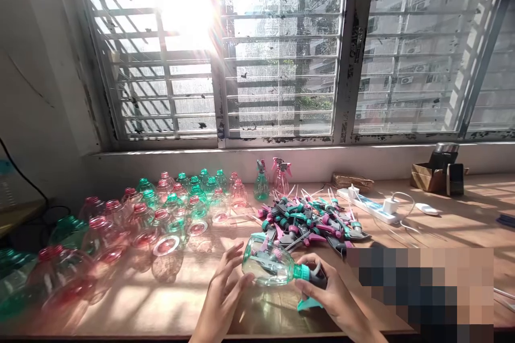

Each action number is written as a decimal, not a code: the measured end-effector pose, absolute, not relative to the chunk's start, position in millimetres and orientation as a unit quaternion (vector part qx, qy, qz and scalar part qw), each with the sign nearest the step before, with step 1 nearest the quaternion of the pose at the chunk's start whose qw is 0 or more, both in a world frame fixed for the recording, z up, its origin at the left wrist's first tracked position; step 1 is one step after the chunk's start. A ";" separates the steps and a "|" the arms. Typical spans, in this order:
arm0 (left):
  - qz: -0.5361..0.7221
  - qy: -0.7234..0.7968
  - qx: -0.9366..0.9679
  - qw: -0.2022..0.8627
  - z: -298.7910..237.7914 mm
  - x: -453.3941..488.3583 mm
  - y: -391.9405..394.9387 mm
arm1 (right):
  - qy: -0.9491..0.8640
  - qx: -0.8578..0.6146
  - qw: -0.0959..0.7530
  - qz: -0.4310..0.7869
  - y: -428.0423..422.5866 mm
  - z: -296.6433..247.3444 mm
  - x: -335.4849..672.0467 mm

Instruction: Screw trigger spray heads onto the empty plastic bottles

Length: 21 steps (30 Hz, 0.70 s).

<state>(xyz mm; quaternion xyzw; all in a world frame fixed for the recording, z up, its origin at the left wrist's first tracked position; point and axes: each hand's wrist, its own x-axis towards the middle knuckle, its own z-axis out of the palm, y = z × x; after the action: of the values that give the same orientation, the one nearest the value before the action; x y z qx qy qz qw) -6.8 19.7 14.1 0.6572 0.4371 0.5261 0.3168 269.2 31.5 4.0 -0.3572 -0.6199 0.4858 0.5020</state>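
A clear green spray bottle point(269, 262) lies on its side in the air above the table's front, its base toward the left. My right hand point(328, 289) is closed around its grey and teal spray head point(316, 277) at the neck. The teal trigger point(309, 304) points down below my fingers. By the bottle's base is my left hand point(226, 284), fingers spread and curved; its thumb tip is at the base, and I cannot tell if it touches. A pile of loose spray heads point(303, 222) in grey, pink and teal lies just beyond.
Several open pink and green bottles point(139, 220) stand at the left. Finished-looking spray bottles point(261, 185) stand by the wall. A power strip point(372, 206) with cables, a cardboard box point(426, 178) and a phone point(455, 179) are at the right. A blurred-out patch point(434, 289) covers the lower right.
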 end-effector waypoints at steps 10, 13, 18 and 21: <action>0.510 0.423 0.647 0.378 18.7 -1.8 13.2 | -0.597 -0.368 0.511 0.497 32.2 3.9 268.8; 0.518 0.423 0.646 0.369 21.8 -0.3 12.4 | -0.587 -0.357 0.513 0.515 31.9 5.3 267.8; 0.509 0.431 0.672 0.321 20.6 -2.6 17.4 | -0.589 -0.366 0.508 0.511 28.4 9.3 268.4; 0.505 0.432 0.678 0.314 18.2 -3.4 16.9 | -0.593 -0.363 0.503 0.514 27.1 9.7 268.8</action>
<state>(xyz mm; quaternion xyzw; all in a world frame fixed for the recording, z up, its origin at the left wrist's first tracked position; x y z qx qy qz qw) -3.4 16.9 18.2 0.6780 0.4317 0.5052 0.3143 268.8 27.1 9.7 -0.3630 -0.5930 0.5137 0.5027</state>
